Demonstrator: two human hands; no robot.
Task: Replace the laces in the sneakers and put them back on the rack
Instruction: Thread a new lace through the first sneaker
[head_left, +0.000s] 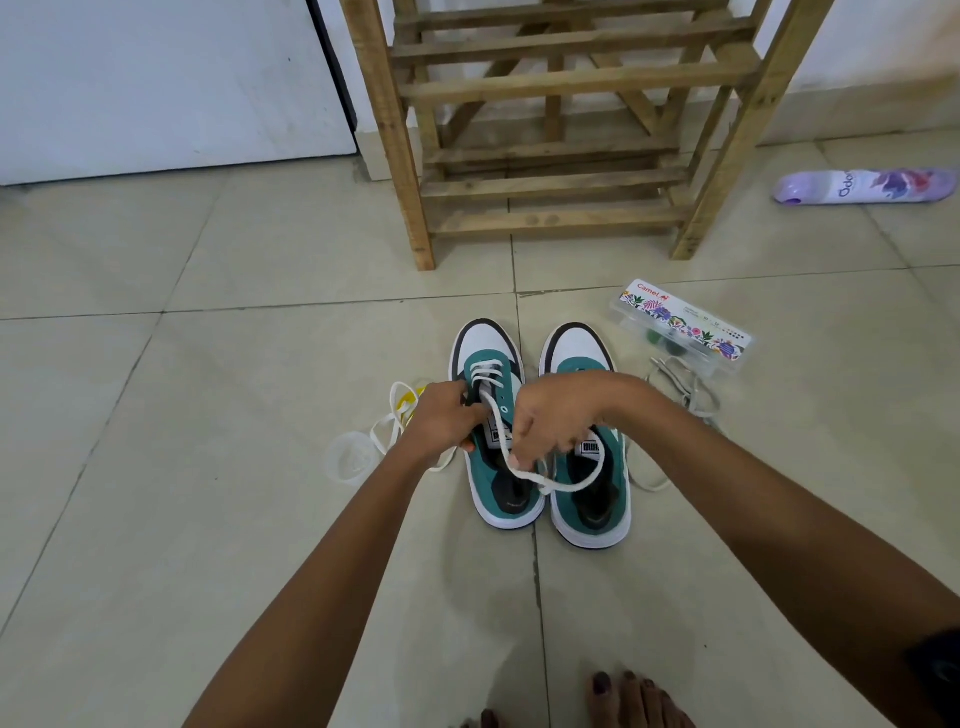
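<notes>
Closest to the camera you get bare toes (631, 699) with dark polish on the tiled floor (208, 519), and both forearms reaching forward. Just past that sit two teal-and-white sneakers side by side, toes pointing at the rack. The left sneaker (493, 436) has a white lace (550, 486) crossed through the front eyelets only. The left hand (441, 421) is curled around that shoe's left side by the eyelets, holding it steady. The right hand (550, 421) hovers between the two shoes, fingers pinching the lace, whose loose end droops in a loop over the opening of the right sneaker (589, 467). That right one looks unlaced as far as I can see, though the hand covers part of it.

To the left of the shoes there's more cream lace (392, 421) on the floor, something yellow (408, 402) and a clear plastic bit (350, 457). To the right lies a greyish lace (685, 389), touching a clear Camel box (685, 327) with a floral label.

Further back stands the wooden rack (561, 130), and off to the right a purple spray can (862, 185) lies on its side.
</notes>
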